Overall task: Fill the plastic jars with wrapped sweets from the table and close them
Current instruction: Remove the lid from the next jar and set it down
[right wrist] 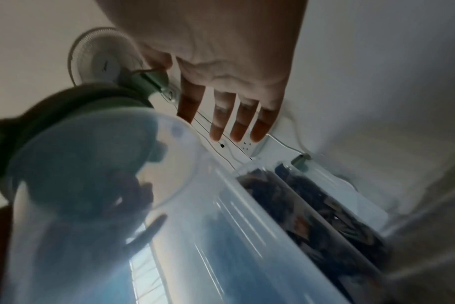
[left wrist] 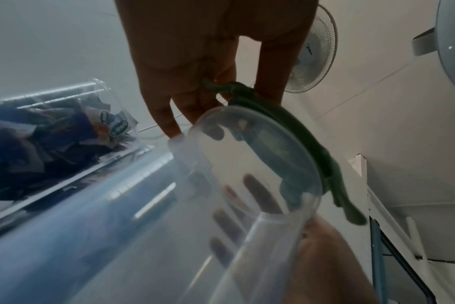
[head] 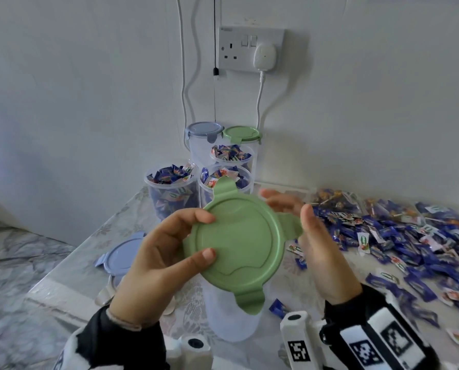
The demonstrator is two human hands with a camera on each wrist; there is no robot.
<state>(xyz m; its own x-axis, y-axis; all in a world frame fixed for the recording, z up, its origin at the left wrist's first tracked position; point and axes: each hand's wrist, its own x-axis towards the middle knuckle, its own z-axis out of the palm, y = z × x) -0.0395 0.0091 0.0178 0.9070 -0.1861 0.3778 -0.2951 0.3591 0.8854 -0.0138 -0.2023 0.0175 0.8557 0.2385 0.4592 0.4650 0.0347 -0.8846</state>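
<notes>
Left hand point(head: 158, 259) grips the green lid point(head: 239, 244) by its left edge, thumb and a finger on top, the rest hidden underneath. Right hand point(head: 313, 236) is open, fingers straight, palm just beside the lid's right tab; I can't tell if it touches.

The lid sits tilted above an empty clear jar point(head: 232, 316) standing on the table point(head: 62, 284) directly below both hands, not yet seated.

Handling, my read: the lid is light, thin, slightly flexy plastic with four hinged tabs. Hold it by the rim, not the tabs, which will fold. The jar is light and smooth-walled, so it will likely skid or tip under off-centre pressure; steady it at the wall.

This jar looks empty, so it needs filling before closing. The loose wrapped sweets point(head: 399, 236) lie right of the right hand: small, crinkly, slippery, best scooped in handfuls.

Beyond the hands stand three open jars filled with sweets point(head: 172, 188) and two lidded ones point(head: 205, 137). A blue lid point(head: 121, 256) lies left of the left hand.
</notes>
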